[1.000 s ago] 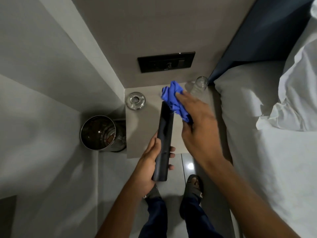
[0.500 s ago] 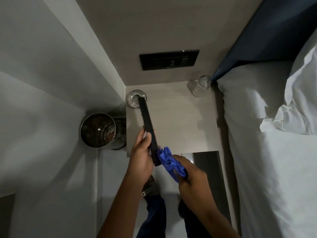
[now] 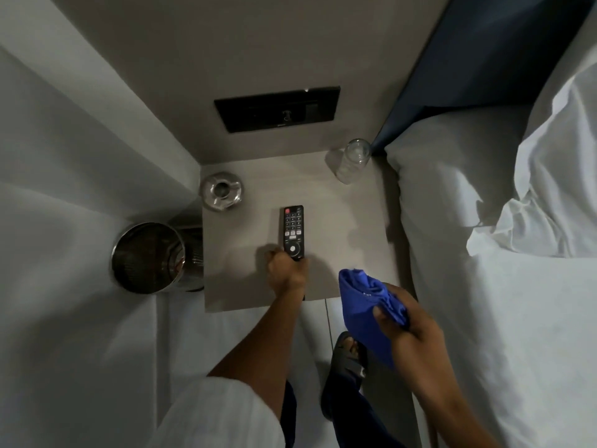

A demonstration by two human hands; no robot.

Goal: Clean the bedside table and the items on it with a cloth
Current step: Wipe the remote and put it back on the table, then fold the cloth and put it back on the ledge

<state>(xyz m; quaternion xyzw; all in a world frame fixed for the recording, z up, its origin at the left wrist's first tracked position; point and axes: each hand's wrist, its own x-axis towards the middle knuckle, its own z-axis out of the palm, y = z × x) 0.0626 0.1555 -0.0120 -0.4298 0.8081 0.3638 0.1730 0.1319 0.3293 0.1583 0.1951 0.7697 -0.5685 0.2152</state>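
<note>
The grey bedside table stands in the corner beside the bed. A black remote lies on it, buttons up. My left hand grips the remote's near end. My right hand is off the table's front right corner and holds a bunched blue cloth. A metal ashtray sits at the table's back left. A clear glass stands at the back right.
A steel waste bin stands on the floor left of the table. The bed with white sheets runs along the right. A black switch panel is on the wall behind. My sandalled foot is on the floor below.
The remote was held in the air and wiped with the cloth; now it rests buttons up on the table. My right hand with the cloth has drawn back to the right.
</note>
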